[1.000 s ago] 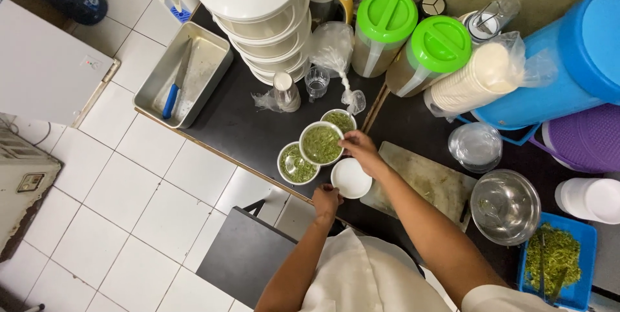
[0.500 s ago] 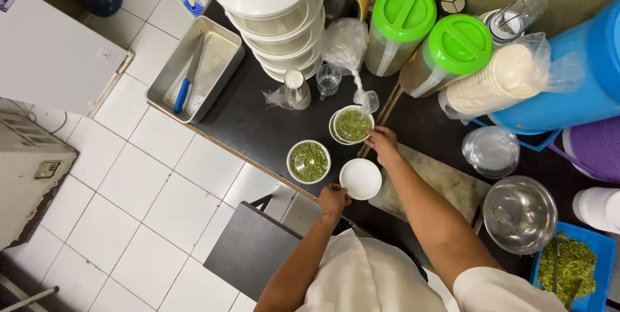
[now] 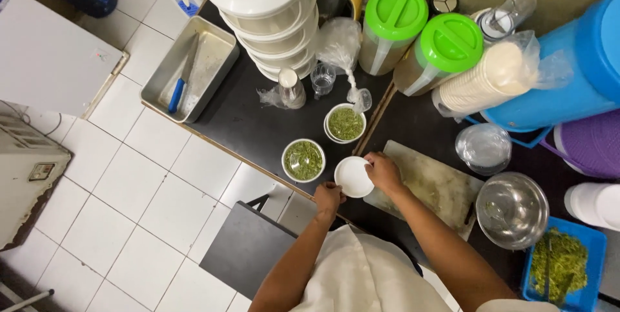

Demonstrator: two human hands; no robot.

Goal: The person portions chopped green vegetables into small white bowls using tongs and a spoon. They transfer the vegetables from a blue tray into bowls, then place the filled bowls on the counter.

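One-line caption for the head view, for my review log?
Both hands, left hand and right hand, hold a lidded white cup beside two open cups of chopped greens on a dark counter.

A second before, three green-filled cups (image 3: 303,159) stood bunched together at the counter edge, with the right hand (image 3: 382,172) over the middle one. That cluster broke up: one filled cup (image 3: 345,123) ended farther back near the twisted bag (image 3: 341,47), another stayed by the edge, and a white cup (image 3: 354,176), showing no green, came between the two hands. The right hand dropped back to its rim and the left hand (image 3: 328,196) closed in at its near side.
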